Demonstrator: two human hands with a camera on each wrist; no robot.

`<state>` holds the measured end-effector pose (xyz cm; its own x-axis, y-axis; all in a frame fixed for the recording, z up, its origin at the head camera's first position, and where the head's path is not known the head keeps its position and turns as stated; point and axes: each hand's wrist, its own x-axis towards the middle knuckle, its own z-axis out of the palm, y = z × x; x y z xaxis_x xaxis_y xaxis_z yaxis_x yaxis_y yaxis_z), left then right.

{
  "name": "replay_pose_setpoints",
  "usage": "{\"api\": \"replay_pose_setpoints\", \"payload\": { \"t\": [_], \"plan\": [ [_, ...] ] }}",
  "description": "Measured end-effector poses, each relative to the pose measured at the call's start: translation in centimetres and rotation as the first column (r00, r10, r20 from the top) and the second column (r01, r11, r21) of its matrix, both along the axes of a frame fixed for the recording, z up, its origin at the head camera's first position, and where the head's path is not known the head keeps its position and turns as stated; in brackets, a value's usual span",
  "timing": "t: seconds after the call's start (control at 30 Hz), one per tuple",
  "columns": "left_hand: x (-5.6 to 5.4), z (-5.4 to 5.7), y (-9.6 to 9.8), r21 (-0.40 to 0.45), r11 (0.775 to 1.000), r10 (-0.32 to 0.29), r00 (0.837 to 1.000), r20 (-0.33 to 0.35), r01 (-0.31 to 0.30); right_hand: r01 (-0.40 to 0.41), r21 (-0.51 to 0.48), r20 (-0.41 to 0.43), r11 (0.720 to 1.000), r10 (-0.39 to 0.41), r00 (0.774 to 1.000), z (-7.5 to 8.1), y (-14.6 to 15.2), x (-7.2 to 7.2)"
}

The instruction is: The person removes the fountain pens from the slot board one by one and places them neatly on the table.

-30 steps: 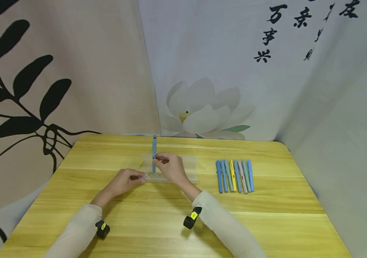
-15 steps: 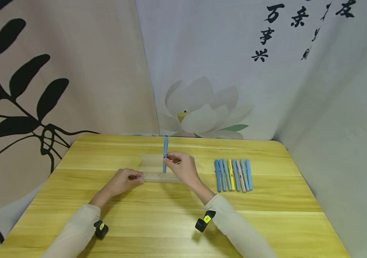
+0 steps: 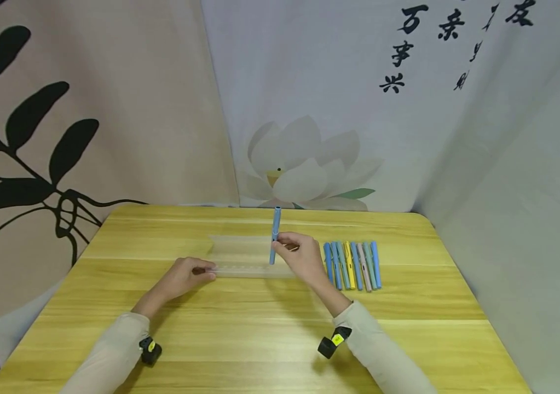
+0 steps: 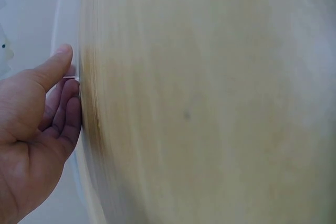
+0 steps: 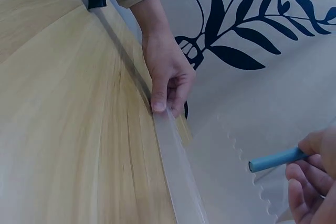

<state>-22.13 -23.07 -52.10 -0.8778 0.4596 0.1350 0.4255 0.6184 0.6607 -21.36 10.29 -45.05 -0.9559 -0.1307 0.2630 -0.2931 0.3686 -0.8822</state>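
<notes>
In the head view, my left hand [image 3: 183, 278] pinches the left end of a clear plastic rack [image 3: 245, 271] lying across the middle of the table. My right hand [image 3: 301, 254] holds a blue pen [image 3: 275, 230] nearly upright over the rack's right part, thumb and fingers around its lower half. In the right wrist view, the lower end of the pen [image 5: 275, 160] points at the rack's scalloped edge [image 5: 241, 156]. The left wrist view shows the left thumb and fingers [image 4: 65, 59] closed at the rack's end. My right hand covers the rack's right end in the head view.
Right of the rack, several capped pens [image 3: 353, 265] lie side by side in blue, green, yellow and pinkish grey. They rest on a wooden table [image 3: 240, 339]. Printed curtains [image 3: 309, 98] hang behind and beside it. Each sleeve carries a small black camera [image 3: 150, 350].
My right hand has moved right along the rack, carrying the upright blue pen. The left hand keeps its hold at the rack's left end. The head view has shifted slightly.
</notes>
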Motion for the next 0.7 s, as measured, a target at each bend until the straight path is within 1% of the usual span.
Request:
{"api": "replay_pose_setpoints", "payload": {
  "t": [0.17,0.3,0.57,0.7],
  "plan": [
    [0.0,0.0,0.0,-0.008,1.000,0.004,1.000,0.006,-0.004,0.022,-0.006,-0.015,1.000,-0.022,1.000,-0.2,1.5,0.2],
    [0.0,0.1,-0.1,-0.019,1.000,0.010,1.000,0.007,-0.010,0.041,-0.004,-0.003,0.999,-0.041,0.999,-0.3,2.8,0.3],
    [-0.1,0.1,-0.1,-0.015,1.000,0.010,1.000,0.022,-0.010,0.101,0.048,-0.003,0.994,-0.101,0.995,-0.4,5.9,0.7],
    [-0.1,0.1,0.0,-0.012,1.000,0.022,0.999,0.033,-0.021,0.127,0.069,-0.015,0.990,-0.126,0.992,-0.7,7.5,0.7]
  ]
}}
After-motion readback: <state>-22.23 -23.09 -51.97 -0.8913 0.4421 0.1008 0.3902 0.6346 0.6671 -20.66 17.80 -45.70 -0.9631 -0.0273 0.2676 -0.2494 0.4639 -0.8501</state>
